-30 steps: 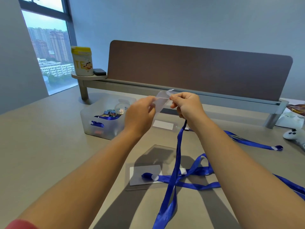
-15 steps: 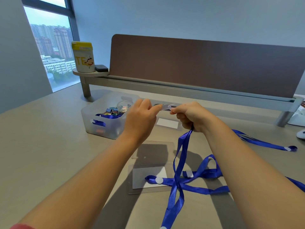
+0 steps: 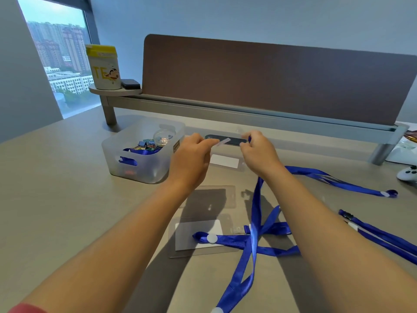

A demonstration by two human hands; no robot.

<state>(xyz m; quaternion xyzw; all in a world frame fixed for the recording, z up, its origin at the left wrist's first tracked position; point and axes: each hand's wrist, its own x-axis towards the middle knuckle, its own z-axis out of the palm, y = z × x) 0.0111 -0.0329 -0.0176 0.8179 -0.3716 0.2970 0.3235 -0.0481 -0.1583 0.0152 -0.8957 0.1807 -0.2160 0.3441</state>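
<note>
The left hand pinches a clear badge sleeve edge-on, its long axis pointing at the right hand, which pinches the blue lanyard end just beside it, right of the bin.

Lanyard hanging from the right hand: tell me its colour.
The lanyard is solid blue, plain, no pattern; clearest in the head view.
</note>
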